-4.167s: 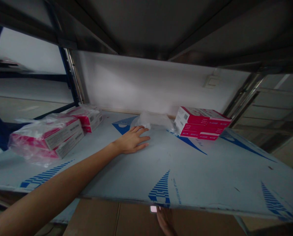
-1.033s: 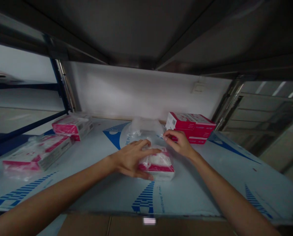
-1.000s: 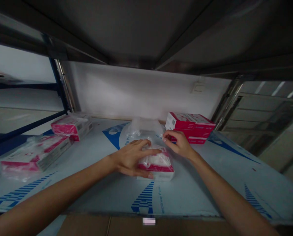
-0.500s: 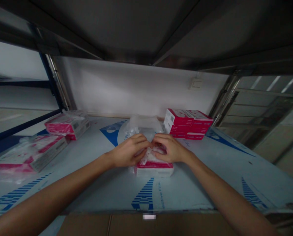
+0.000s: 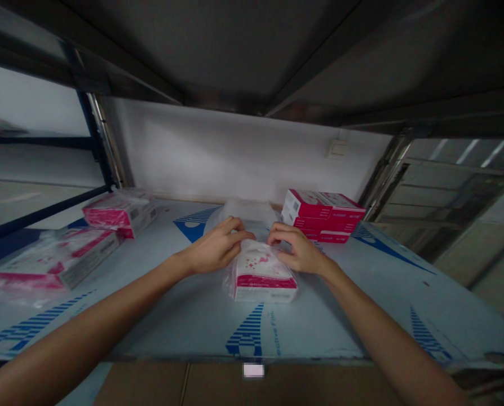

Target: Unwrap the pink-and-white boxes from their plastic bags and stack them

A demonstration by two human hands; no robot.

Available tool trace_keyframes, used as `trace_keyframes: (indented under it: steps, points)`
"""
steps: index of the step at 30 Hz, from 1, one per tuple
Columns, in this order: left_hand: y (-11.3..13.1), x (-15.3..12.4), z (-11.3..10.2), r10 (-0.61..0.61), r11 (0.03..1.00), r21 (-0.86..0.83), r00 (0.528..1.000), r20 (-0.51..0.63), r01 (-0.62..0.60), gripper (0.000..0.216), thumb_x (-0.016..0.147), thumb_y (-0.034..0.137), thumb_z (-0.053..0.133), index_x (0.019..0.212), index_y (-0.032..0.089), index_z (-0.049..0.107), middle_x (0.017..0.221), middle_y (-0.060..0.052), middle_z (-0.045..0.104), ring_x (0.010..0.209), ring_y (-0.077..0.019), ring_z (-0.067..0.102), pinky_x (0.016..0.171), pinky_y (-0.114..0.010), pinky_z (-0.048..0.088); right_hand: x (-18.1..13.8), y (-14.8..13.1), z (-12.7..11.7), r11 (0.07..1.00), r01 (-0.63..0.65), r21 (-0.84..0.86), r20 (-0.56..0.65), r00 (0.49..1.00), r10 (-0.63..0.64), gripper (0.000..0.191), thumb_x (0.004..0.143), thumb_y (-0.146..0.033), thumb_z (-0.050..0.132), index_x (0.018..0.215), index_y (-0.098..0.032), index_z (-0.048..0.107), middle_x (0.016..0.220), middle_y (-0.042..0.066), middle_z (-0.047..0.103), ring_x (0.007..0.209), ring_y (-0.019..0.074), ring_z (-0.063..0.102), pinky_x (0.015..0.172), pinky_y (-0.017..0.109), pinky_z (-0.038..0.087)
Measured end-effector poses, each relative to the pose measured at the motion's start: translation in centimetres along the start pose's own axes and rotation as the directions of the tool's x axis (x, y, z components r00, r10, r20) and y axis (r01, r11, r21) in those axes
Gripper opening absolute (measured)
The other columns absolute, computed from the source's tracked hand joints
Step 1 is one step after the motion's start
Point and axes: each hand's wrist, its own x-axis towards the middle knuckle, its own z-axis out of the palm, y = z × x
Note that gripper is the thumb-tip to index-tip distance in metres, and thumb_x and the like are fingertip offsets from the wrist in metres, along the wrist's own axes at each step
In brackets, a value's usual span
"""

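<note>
A white and pink box (image 5: 265,275) lies flat at the middle of the shelf, wrapped in a clear plastic bag (image 5: 229,282) that bunches out along its left side. My left hand (image 5: 220,245) is at the box's far left edge, fingers bent, with a gap between index finger and thumb. Across from it, my right hand (image 5: 297,249) rests by the far right edge, its fingers curled and its thumb apart over the box top. Both hands touch or nearly touch the plastic; I see none pinched in either.
Bagged pink boxes (image 5: 61,259) lie at the left, with another bagged stack (image 5: 120,211) behind them. A stack of unbagged pink boxes (image 5: 322,217) stands back right. Clear plastic bags (image 5: 250,210) lie by the wall. An upper shelf (image 5: 235,51) hangs low overhead.
My hands have moved apart from the gathered plastic above the box. The plastic now lies flatter and the printed box top shows.
</note>
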Motion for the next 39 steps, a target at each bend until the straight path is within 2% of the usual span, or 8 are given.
trace_keyframes:
  steps: [5, 11, 16, 23, 27, 30, 33, 39]
  points:
    - [0.5, 0.5, -0.5, -0.032, 0.945, -0.326, 0.998, -0.06, 0.011, 0.015, 0.091, 0.012, 0.045, 0.097, 0.019, 0.057, 0.108, -0.006, 0.055, 0.105, -0.0204, 0.055, 0.096, -0.04, 0.048, 0.4, 0.0, -0.1, 0.948, 0.016, 0.319, 0.002, 1.0, -0.018, 0.016, 0.073, -0.016, 0.056, 0.088, -0.021, 0.055, 0.103, 0.004, 0.062, 0.099, 0.0199, 0.058, 0.088, 0.037, 0.045]
    - [1.9, 0.8, -0.6, -0.065, 0.919, -0.391, 0.998, -0.016, 0.054, 0.025, 0.08, 0.014, 0.062, 0.104, 0.018, 0.058, 0.097, -0.002, 0.06, 0.089, -0.0171, 0.058, 0.084, -0.034, 0.048, 0.6, -0.4, 1.2, 0.987, -0.081, 0.136, -0.06, 0.994, 0.09, 0.04, 0.074, -0.006, 0.056, 0.11, -0.022, 0.061, 0.1, 0.003, 0.068, 0.093, 0.0167, 0.063, 0.087, 0.035, 0.049]
    - [1.7, 0.8, -1.7, -0.011, 0.981, -0.191, 0.999, -0.046, 0.002, 0.011, 0.091, 0.025, 0.059, 0.093, 0.018, 0.067, 0.085, -0.002, 0.063, 0.084, -0.0175, 0.057, 0.083, -0.034, 0.047, 0.4, 0.3, 0.7, 0.998, -0.066, -0.006, -0.183, 0.981, 0.064, 0.027, 0.069, -0.003, 0.048, 0.083, -0.021, 0.062, 0.084, 0.001, 0.065, 0.081, 0.0154, 0.059, 0.075, 0.032, 0.045]
    - [1.7, 0.7, -3.6, 0.115, 0.927, 0.347, 0.989, 0.093, -0.14, 0.024, 0.093, 0.036, 0.063, 0.108, 0.019, 0.071, 0.088, -0.008, 0.065, 0.095, -0.0267, 0.053, 0.087, -0.04, 0.044, 0.4, -0.1, -1.2, 0.849, 0.051, 0.526, -0.232, 0.969, 0.085, 0.007, 0.07, -0.015, 0.052, 0.073, -0.022, 0.053, 0.076, 0.0, 0.059, 0.077, 0.0173, 0.056, 0.074, 0.035, 0.042]
    - [2.2, 0.6, -4.2, 0.118, 0.914, 0.372, 0.984, 0.132, -0.16, 0.018, 0.091, 0.033, 0.066, 0.082, 0.019, 0.073, 0.087, -0.01, 0.062, 0.099, -0.0287, 0.051, 0.09, -0.043, 0.044, 0.1, -0.9, -2.1, 0.907, 0.012, 0.421, -0.196, 0.977, 0.079, 0.01, 0.076, -0.016, 0.045, 0.072, -0.021, 0.053, 0.072, 0.001, 0.054, 0.072, 0.0166, 0.053, 0.069, 0.034, 0.039]
    - [2.8, 0.6, -4.5, 0.119, 0.957, 0.249, 0.984, 0.135, -0.15, 0.022, 0.09, 0.025, 0.066, 0.07, 0.018, 0.068, 0.098, -0.01, 0.063, 0.106, -0.0291, 0.051, 0.093, -0.044, 0.045, -0.3, -1.9, -2.4, 1.0, 0.005, -0.021, -0.09, 0.996, -0.006, 0.014, 0.085, -0.02, 0.048, 0.082, -0.02, 0.062, 0.079, 0.002, 0.056, 0.074, 0.0157, 0.051, 0.068, 0.033, 0.037]
    - [3.6, 0.6, -4.8, 0.166, 0.986, -0.051, 0.979, 0.117, -0.161, 0.017, 0.093, 0.023, 0.064, 0.076, 0.019, 0.067, 0.109, -0.007, 0.066, 0.118, -0.0262, 0.051, 0.101, -0.042, 0.045, -0.4, -3.1, -2.2, 0.936, 0.042, -0.349, 0.017, 0.999, -0.038, 0.014, 0.088, -0.032, 0.06, 0.084, -0.02, 0.067, 0.086, 0.003, 0.056, 0.077, 0.0161, 0.05, 0.069, 0.033, 0.037]
    - [4.7, 0.8, -5.9, 0.08, 0.92, -0.39, 0.991, 0.108, -0.032, 0.027, 0.099, 0.028, 0.057, 0.074, 0.018, 0.061, 0.077, -0.002, 0.066, 0.077, -0.0144, 0.062, 0.076, -0.03, 0.05, -0.1, -5.2, -2.4, 0.984, 0.127, 0.124, 0.136, 0.98, -0.144, 0.033, 0.091, -0.029, 0.061, 0.061, -0.017, 0.06, 0.09, 0.003, 0.06, 0.071, 0.0098, 0.053, 0.065, 0.028, 0.041]
